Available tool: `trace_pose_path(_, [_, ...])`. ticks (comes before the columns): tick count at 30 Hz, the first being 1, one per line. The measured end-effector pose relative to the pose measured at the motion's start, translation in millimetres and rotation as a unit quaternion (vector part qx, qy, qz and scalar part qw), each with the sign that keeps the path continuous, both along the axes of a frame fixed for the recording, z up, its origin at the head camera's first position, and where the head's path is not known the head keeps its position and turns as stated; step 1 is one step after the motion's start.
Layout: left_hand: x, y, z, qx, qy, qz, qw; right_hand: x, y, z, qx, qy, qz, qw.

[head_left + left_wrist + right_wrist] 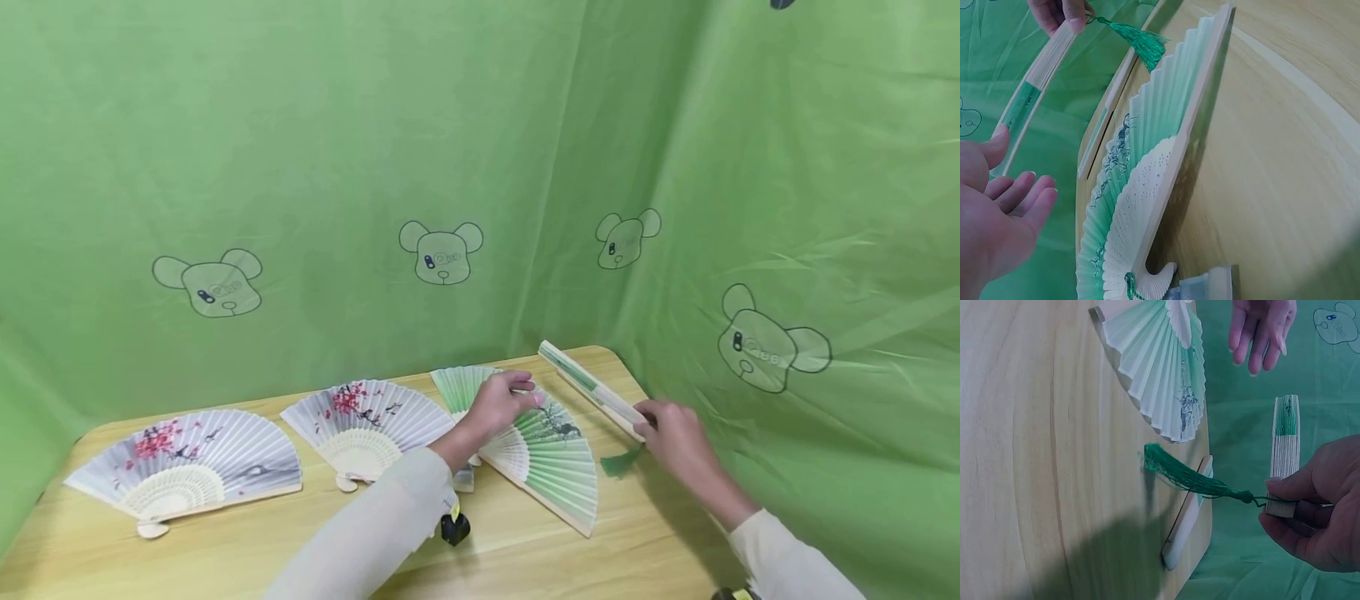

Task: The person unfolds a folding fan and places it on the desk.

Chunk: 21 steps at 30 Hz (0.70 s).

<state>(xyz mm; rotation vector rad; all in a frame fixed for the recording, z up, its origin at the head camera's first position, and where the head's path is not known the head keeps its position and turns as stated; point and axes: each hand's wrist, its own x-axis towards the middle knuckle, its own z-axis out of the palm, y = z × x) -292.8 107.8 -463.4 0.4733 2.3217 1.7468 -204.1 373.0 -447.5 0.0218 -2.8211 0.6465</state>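
Observation:
My right hand (678,433) pinches the lower end of a folded green and white fan (592,385), raised off the table; in the right wrist view the folded fan (1285,434) points away from the hand (1322,506). A green tassel (1197,481) hangs from its held end. My left hand (498,408) is held above the spread green fan (558,454), fingers loosely bent and holding nothing. In the left wrist view the left hand (1004,219) is near the far end of the raised fan (1025,100), with a gap to its fingertips.
Another folded fan (1186,528) lies on the table (300,550) near its right edge, under the raised one. Two spread grey fans with red blossoms (262,454) (408,417) lie to the left. Green cloth (322,167) stands behind and at the right.

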Motion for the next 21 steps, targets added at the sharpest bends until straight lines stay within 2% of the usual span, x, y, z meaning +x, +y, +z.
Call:
trace_pose_path(7, [-3.9, 5.0, 4.8, 0.02, -0.025, 0.006, 0.9995, 12.1, -12.2, 11.2, -0.003, 0.019, 0.02, 0.9996])
trace_pose_path(12, [-4.1, 9.0, 7.6, 0.081, -0.057, 0.002, 0.9951, 15.9, -21.3, 16.4, 0.013, 0.046, 0.029, 0.9985])
trace_pose_path(15, [-2.6, 13.0, 7.5, 0.144, -0.081, 0.0, 0.9863, 18.2, -25.2, 17.8, 0.009, 0.047, 0.031, 0.9984])
trace_pose_path(18, [-0.1, 16.9, 7.9, 0.206, -0.111, -0.001, 0.9722, 20.7, -28.3, 18.8, -0.001, 0.046, 0.034, 0.9984])
trace_pose_path(21, [2.9, 19.4, 9.1, 0.248, -0.132, 0.0, 0.9597, 22.5, -30.5, 19.1, -0.009, 0.051, 0.037, 0.998])
